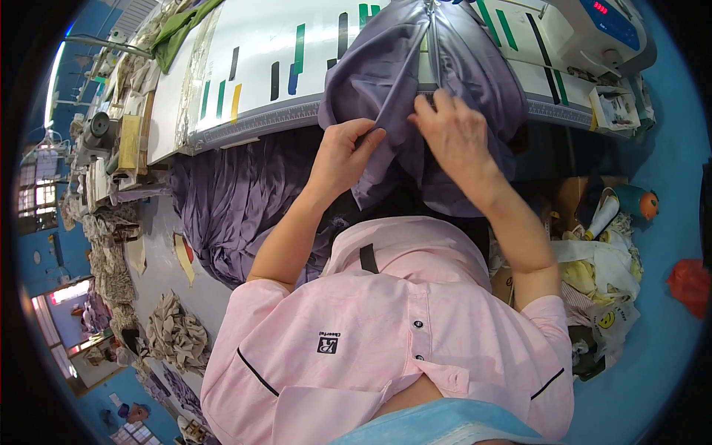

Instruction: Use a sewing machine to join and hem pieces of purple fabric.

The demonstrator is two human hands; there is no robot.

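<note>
A purple satiny cloth (363, 81) hangs in folds over the front edge of the worktable (252, 44). Between the thumb and fingers of my left hand (343, 157) is a pinched fold of this cloth, just below the table edge. My right hand (458, 137) is to its right, with bent fingers on the cloth beside a central gap. Its fingertips are partly hidden, but they appear closed on the cloth. Through the gap, a strip of the table's grey ruler edge (426, 87) shows.
A white sewing machine (593, 37) with a lit panel stands at the far right. More gathered purple cloth (237, 200) hangs below the table at left. Bags and scraps (601, 274) lie at right, beige cloth heaps (176, 331) at left. Coloured tape strips mark the tabletop.
</note>
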